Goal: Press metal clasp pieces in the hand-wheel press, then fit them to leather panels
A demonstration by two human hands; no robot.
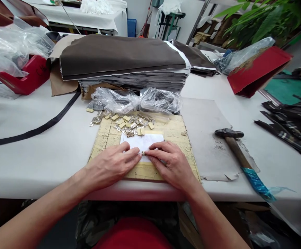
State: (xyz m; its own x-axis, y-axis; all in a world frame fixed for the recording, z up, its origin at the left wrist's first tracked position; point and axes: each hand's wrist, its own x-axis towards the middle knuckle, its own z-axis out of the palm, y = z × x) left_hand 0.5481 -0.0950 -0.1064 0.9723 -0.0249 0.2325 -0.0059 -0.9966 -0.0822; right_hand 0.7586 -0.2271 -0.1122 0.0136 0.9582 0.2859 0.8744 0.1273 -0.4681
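Observation:
Between my fingertips is a small metal plate, on a white sheet of paper that lies on a worn yellowish board. My left hand closes in from the left, thumb and forefinger together at the plate's edge. From the other side my right hand pinches it with thumb and fingertips. Just beyond the paper lies a loose heap of metal letter plates, several with pale yellow backs showing.
A hammer with blue wrap on its handle lies right, partly over a grey sheet. Clear plastic bags and a tall stack of dark sheets stand behind. Red boxes and dark strips lie farther out.

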